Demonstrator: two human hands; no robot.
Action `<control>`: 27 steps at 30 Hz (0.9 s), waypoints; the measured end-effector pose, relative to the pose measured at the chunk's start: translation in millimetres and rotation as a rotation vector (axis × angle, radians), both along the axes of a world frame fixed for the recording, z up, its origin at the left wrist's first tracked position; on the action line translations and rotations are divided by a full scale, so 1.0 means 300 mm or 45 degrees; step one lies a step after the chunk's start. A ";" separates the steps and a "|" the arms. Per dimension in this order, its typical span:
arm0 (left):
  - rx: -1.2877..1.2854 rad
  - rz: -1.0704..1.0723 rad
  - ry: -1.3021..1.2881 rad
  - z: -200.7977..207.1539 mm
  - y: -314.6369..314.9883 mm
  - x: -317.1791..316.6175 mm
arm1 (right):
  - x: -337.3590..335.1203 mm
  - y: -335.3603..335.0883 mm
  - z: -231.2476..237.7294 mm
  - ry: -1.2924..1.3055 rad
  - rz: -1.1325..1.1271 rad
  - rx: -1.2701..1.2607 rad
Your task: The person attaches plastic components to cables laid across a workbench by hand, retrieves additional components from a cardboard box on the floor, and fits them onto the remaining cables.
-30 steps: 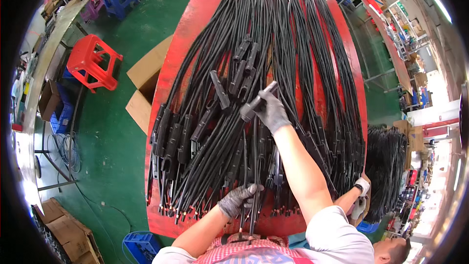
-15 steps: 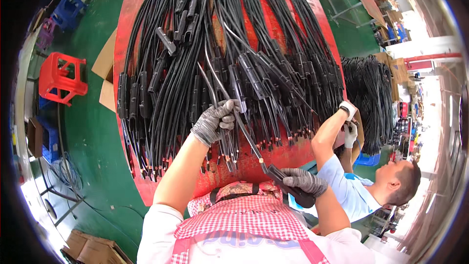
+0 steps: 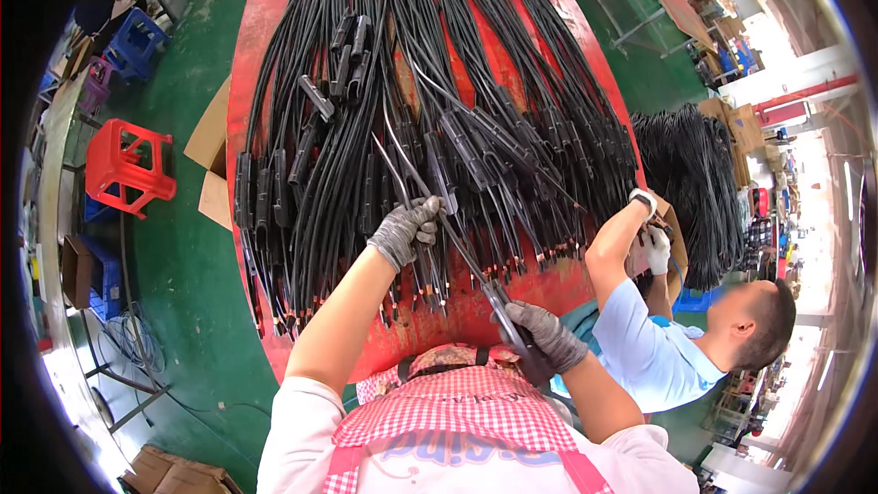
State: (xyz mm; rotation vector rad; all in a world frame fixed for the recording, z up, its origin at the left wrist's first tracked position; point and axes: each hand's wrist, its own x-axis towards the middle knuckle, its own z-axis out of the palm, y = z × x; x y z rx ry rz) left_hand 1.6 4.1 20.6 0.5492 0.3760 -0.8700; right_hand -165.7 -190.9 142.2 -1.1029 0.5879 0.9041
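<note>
My left hand [image 3: 407, 230], in a grey knit glove, is closed round a black cable [image 3: 462, 252] above the near part of the red table. My right hand [image 3: 547, 334], gloved the same way, grips a dark, long-nosed hand tool [image 3: 505, 313] whose exact kind I cannot make out. The tool's front end meets the lower end of the cable and hides its tip. Around my left hand lie many black cables [image 3: 338, 183] with bare copper ends pointing toward me. Black ribbed plastic housings [image 3: 466, 146] sit on many of them.
The red table [image 3: 439, 329] bears the cables. At my right a co-worker in a light blue shirt [image 3: 631, 338] works at its edge with gloved hands. Beyond hangs a thick black cable bundle [image 3: 690, 192]. A red stool [image 3: 131, 167] and cardboard box [image 3: 212, 137] stand at left.
My right hand has moved up and left with the tool, which now covers the cable end that showed before. My left hand keeps its hold on the cable.
</note>
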 end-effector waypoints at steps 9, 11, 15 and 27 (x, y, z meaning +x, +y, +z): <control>0.742 0.090 -0.224 0.055 0.068 -0.053 | 0.324 0.176 -0.311 -0.585 0.304 -0.718; 0.709 0.115 -0.228 0.075 0.164 -0.058 | 0.451 0.235 -0.373 -0.558 0.261 -0.736; 0.644 0.161 -0.186 0.114 0.316 -0.035 | 0.731 0.329 -0.361 -0.544 0.525 -0.952; 0.079 0.138 0.136 0.018 0.225 -0.099 | 1.363 0.519 -0.492 -1.098 0.759 -1.623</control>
